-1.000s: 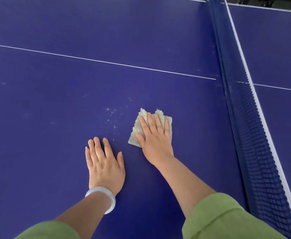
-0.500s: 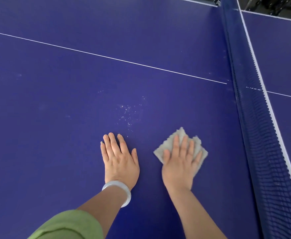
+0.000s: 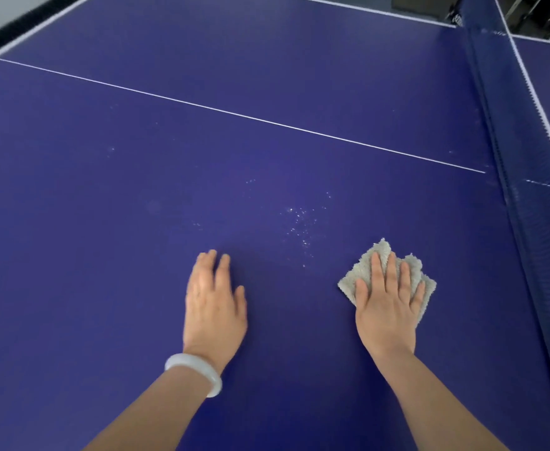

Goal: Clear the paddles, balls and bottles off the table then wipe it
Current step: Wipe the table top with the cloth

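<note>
Near the net (image 3: 527,196), right hand (image 3: 387,307) presses the cloth (image 3: 361,271) with flat fingers — sweep left over the white specks (image 3: 299,222); left hand (image 3: 213,307) flat on the table (image 3: 104,255), fingers straight.

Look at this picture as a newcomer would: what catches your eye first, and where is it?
The eye lands first on the right hand, fingers straight, pressing a grey cloth onto the blue table near the net at the right. Beside it, the left hand lies on the table, a white bracelet on its wrist. Just beyond and between the hands, a scatter of white specks marks the surface.
</note>
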Demonstrator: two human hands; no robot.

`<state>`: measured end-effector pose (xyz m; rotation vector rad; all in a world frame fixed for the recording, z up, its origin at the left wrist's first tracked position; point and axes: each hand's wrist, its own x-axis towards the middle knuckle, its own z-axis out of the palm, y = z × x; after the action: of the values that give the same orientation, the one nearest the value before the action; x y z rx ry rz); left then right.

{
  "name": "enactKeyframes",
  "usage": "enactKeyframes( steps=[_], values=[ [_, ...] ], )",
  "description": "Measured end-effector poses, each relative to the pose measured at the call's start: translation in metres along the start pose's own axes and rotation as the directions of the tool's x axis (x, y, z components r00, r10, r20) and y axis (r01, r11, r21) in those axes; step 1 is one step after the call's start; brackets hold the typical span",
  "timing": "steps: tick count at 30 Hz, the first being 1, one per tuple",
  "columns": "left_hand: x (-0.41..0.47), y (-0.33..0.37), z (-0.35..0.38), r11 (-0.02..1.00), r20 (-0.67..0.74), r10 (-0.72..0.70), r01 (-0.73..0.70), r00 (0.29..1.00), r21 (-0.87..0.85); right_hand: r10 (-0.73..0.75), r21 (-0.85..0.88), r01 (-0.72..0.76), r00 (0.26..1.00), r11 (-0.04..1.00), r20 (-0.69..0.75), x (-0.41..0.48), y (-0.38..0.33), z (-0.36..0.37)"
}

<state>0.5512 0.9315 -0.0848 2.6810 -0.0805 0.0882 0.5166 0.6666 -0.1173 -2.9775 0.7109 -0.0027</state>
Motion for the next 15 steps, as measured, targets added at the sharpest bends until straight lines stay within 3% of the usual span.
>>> enactKeyframes(
  steps=[4,8,13,15],
  values=[
    [0.032,-0.069,-0.021,0.96,-0.048,-0.216,0.221,0.975,0.175,0.094,0.034,-0.095,0.995,0.995,0.033,-0.007,-0.01,-0.004],
    [0.054,-0.093,-0.02,0.917,-0.058,-0.312,0.316,0.948,0.242,0.179,0.098,-0.176,0.984,0.98,-0.023,-0.041,-0.06,-0.003],
    [0.053,-0.094,-0.012,0.903,-0.101,-0.305,0.321,0.947,0.284,-0.152,0.09,0.151,0.988,0.984,-0.004,-0.053,-0.113,0.005],
    [0.053,-0.095,-0.012,0.904,-0.12,-0.297,0.319,0.947,0.285,-0.196,0.032,0.196,0.981,0.98,0.011,-0.031,-0.102,0.005]
  ],
)
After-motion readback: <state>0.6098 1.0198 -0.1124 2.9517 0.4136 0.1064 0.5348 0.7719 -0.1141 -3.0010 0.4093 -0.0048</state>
